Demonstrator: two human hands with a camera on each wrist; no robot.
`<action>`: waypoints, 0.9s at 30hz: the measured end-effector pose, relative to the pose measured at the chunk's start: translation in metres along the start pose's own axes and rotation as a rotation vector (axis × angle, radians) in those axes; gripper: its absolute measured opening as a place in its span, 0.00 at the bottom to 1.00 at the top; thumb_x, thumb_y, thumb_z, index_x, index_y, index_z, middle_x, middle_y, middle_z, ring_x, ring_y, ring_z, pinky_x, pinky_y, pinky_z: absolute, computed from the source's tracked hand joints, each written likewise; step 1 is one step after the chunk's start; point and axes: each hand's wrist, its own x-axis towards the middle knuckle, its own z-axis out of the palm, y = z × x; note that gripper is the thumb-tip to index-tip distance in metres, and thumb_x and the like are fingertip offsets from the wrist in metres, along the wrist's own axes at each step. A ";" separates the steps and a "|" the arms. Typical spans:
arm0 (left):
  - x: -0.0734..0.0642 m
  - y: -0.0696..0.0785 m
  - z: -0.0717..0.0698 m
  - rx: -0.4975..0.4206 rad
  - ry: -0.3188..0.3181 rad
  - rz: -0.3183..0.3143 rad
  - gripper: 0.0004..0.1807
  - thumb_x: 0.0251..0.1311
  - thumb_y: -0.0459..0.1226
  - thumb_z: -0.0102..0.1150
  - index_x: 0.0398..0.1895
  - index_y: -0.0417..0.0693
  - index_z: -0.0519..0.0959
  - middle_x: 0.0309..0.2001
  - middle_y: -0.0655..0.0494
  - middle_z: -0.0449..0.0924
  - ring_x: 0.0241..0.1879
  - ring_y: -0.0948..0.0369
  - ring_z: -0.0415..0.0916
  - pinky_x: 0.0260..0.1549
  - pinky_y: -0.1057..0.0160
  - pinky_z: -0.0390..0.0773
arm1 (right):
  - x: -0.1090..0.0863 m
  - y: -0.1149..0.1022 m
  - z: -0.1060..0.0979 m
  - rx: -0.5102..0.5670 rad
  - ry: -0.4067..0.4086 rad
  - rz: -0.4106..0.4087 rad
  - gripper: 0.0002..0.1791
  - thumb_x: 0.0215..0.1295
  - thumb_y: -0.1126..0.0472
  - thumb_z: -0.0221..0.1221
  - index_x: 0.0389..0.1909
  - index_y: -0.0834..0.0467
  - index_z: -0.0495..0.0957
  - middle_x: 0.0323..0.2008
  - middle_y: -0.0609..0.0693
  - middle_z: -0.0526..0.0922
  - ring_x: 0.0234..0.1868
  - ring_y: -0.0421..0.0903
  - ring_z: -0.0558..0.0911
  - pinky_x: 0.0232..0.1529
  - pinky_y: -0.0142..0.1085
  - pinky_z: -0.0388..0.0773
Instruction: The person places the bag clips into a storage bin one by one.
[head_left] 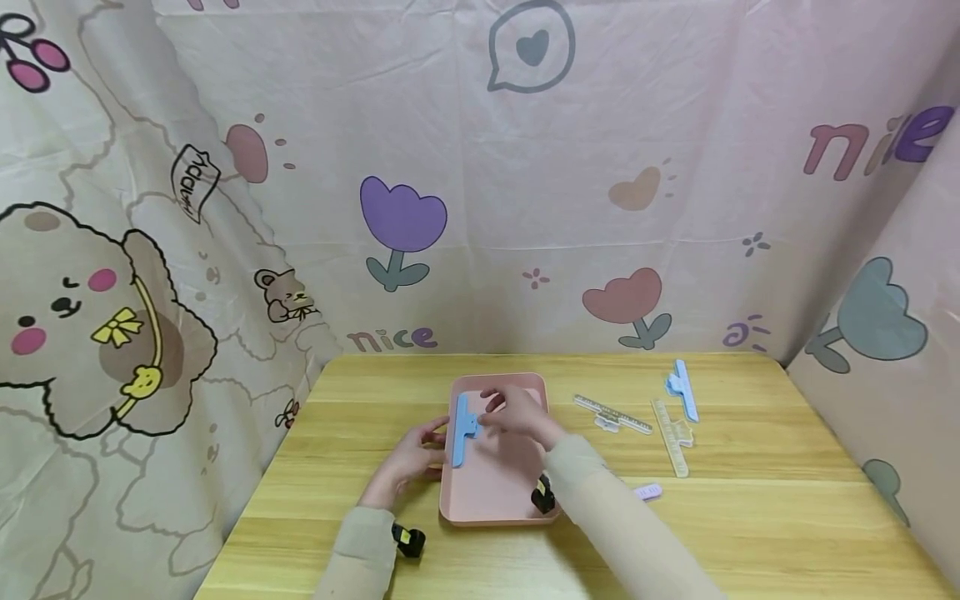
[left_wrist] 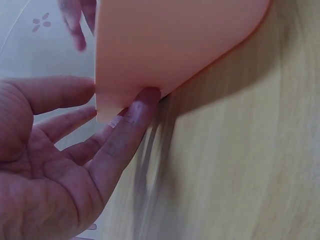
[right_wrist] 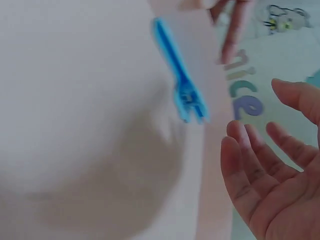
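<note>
A pink tray (head_left: pixel 498 500) lies lengthwise on the table. In its left part is a light blue long-bar clip (head_left: pixel 461 429), also seen as a blue clip (right_wrist: pixel 180 75) in the right wrist view. My left hand (head_left: pixel 411 458) is at the tray's left side, its thumb and fingers touching the outer wall (left_wrist: pixel 170 45) without wrapping round it. Above the tray, just right of the clip, hovers my right hand (head_left: pixel 521 414). Its fingers (right_wrist: pixel 245 165) are loosely bent and hold nothing; in the right wrist view they stand apart from the clip.
Right of the tray lie a grey-white ruler clip (head_left: pixel 613 414), a pale yellow ruler clip (head_left: pixel 670 437) and another blue clip (head_left: pixel 681 390). A lilac piece (head_left: pixel 648 492) shows partly behind my right forearm. A printed curtain (head_left: pixel 480 208) hangs behind the wooden table (head_left: pixel 360 392).
</note>
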 end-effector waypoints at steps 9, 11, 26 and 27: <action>-0.001 0.000 -0.001 -0.001 0.001 0.014 0.41 0.56 0.22 0.59 0.74 0.37 0.57 0.56 0.33 0.68 0.44 0.48 0.78 0.38 0.50 0.84 | -0.028 0.000 -0.025 0.085 0.101 -0.046 0.23 0.59 0.67 0.67 0.56 0.64 0.75 0.38 0.55 0.80 0.40 0.49 0.79 0.32 0.43 0.84; -0.001 0.000 -0.001 -0.001 0.001 0.012 0.41 0.57 0.22 0.59 0.74 0.37 0.57 0.56 0.33 0.68 0.44 0.48 0.78 0.38 0.50 0.84 | -0.036 0.002 -0.031 0.097 0.116 -0.009 0.23 0.60 0.66 0.67 0.56 0.63 0.75 0.38 0.53 0.80 0.40 0.48 0.79 0.34 0.43 0.84; 0.000 -0.001 0.000 0.008 0.014 0.017 0.39 0.58 0.22 0.58 0.74 0.38 0.58 0.55 0.35 0.67 0.43 0.50 0.78 0.39 0.51 0.84 | -0.089 0.039 -0.071 0.241 0.256 0.114 0.23 0.64 0.69 0.61 0.59 0.68 0.71 0.43 0.60 0.79 0.42 0.59 0.81 0.41 0.53 0.82; 0.000 -0.001 0.000 0.006 0.014 0.016 0.39 0.58 0.22 0.58 0.74 0.38 0.58 0.55 0.35 0.67 0.43 0.50 0.78 0.39 0.51 0.83 | -0.093 0.038 -0.074 0.240 0.263 0.124 0.23 0.65 0.68 0.61 0.59 0.68 0.71 0.43 0.60 0.79 0.43 0.60 0.81 0.42 0.53 0.82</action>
